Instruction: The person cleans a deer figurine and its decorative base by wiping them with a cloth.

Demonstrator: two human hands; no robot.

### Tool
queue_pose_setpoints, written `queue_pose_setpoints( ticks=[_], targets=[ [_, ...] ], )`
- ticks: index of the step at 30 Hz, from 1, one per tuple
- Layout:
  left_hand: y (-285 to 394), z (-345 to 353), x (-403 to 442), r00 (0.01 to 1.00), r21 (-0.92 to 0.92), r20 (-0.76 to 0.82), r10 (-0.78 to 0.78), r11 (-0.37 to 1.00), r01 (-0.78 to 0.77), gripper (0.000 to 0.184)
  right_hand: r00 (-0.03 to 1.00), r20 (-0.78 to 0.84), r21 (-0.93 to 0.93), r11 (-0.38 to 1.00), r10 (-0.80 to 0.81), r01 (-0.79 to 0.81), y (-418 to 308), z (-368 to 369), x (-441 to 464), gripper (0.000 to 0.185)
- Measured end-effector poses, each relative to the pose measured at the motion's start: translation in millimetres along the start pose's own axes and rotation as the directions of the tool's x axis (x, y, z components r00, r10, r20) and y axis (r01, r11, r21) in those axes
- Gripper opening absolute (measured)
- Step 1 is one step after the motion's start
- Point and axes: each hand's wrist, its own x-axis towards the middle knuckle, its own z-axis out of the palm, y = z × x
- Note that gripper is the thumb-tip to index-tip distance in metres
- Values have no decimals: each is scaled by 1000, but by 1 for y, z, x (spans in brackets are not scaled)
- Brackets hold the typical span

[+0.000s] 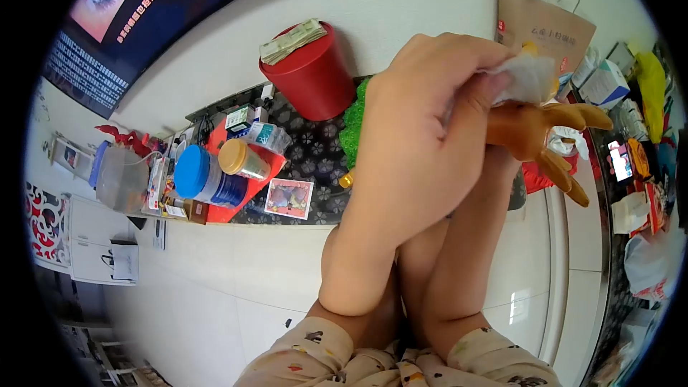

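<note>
The left hand had its thumb and forefinger closed together on a wipe, at about 2 o'clock, and its other fingers were too hidden to read. The ornament lay just below the wipe, near 2 o'clock, its near end hidden behind that hand. The right forearm rose from 5 o'clock towards the ornament's underside; the right hand was out of sight, so how its fingers stood could not be told.

A good hold here, I judged, called for steady support at the thick stem, light pressure, and no sideways load on the slim prongs. The wipe was best kept bunched under the fingertips, with no loose edge to snag on the forks.

The ornament was glossy, amber-brown and smooth, forking into tapered, blunt-tipped prongs; the wipe looked thin, soft and slightly see-through. Just behind it stood a matte paper bag with twisted handles. At 11 o'clock a smooth red tub bore crinkled banknotes, and near 12 a bumpy green thing showed beside the left hand. On the dark, flower-patterned top a flat, square card lay at 8, and a round blue lid capped a jar at 9.
</note>
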Motion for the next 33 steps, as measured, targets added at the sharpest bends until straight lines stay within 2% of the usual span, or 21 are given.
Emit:
queue_pose_setpoints(
  ticks=[3, 5, 7, 9, 12, 14, 18, 20, 22, 24, 25, 27, 30, 33],
  targets=[
    [2, 4, -2, 984, 223, 59, 169, 958, -178, 19, 978, -104, 39, 982, -181, 185, 14, 2, 2, 32],
    [4, 1, 1, 955, 310, 135, 263, 905, -292, 17, 980, -58, 56, 980, -189, 193, 18, -7, 2, 31],
    [6, -6, 3, 928, 326, 214, 307, 873, -364, 16, 977, 100, 128, 976, -189, 176, 20, -13, -3, 32],
    [5, -13, 6, 901, 289, 268, 342, 863, -414, 16, 975, 150, 149, 979, -161, 139, 20, -15, -5, 35],
    [8, -24, 8, 870, 275, 331, 365, 845, -459, 17, 993, -28, 85, 990, -114, 116, 20, -5, -8, 39],
    [11, -29, 8, 866, 291, 357, 351, 839, -460, 16, 978, -163, 50, 989, -128, 138, 22, 13, -15, 43],
    [20, -44, 3, 890, 367, 374, 261, 839, -401, 15, 986, -36, -145, 977, -160, 154, 24, 5, -13, 45],
    [24, -47, -1, 921, 396, 333, 200, 857, -329, 15, 991, 25, -151, 980, -128, 131, 25, 8, -18, 46],
    [24, -48, -4, 948, 391, 258, 185, 878, -278, 14, 989, -48, -164, 978, -138, 129, 28, 23, -21, 45],
    [21, -48, -2, 955, 383, 195, 222, 879, -283, 13, 994, -62, -60, 995, -86, 83, 30, 24, -21, 45],
    [19, -41, -4, 965, 355, 137, 224, 898, -259, 13, 999, -32, 47, 998, -33, 34, 29, 24, -21, 44],
    [20, -32, -4, 972, 346, 122, 202, 909, -232, 14, 998, -60, 143, 990, 3, 6, 31, 26, -23, 43],
    [19, -22, -3, 980, 316, 118, 163, 929, -192, 14, 985, -171, 76, 996, -37, 50, 38, 51, -30, 43],
    [18, -20, -4, 988, 246, 104, 111, 960, -134, 13, 990, -123, -22, 998, -68, 65, 39, 47, -31, 43]
  ],
)
